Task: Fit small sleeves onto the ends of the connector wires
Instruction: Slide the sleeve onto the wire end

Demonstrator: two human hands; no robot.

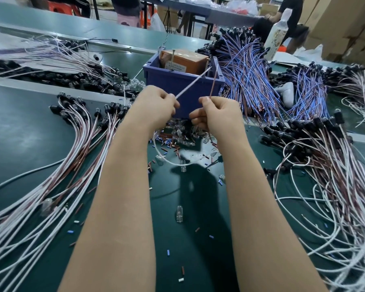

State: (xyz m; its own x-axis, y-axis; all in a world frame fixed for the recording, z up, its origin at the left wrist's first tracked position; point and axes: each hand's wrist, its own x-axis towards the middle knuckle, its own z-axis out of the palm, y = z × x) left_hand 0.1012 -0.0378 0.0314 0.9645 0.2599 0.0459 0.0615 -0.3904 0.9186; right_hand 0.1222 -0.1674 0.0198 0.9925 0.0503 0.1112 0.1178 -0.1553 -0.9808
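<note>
1. Left grip pinches the white wire, right grip the brown wire; both ends rise before the bin.
2. Likely step: holding the ends ready for sleeving; the tips are too small to judge.
3. Next calls for picking one of the sleeves strewn just before the bin.

Premises: a factory assembly floor for wiring work. A long green bench is crossed by a metal rail, in the manner of a line station. Bulk stock lies loose on it: white-and-brown wire bundles with black connectors, a heap of blue-and-brown wires, scattered cut sleeves and small glass bulbs. A blue parts bin holds a brown carton. Behind stand a second worktable, plastic stools, stacked cardboard boxes and another person.
</note>
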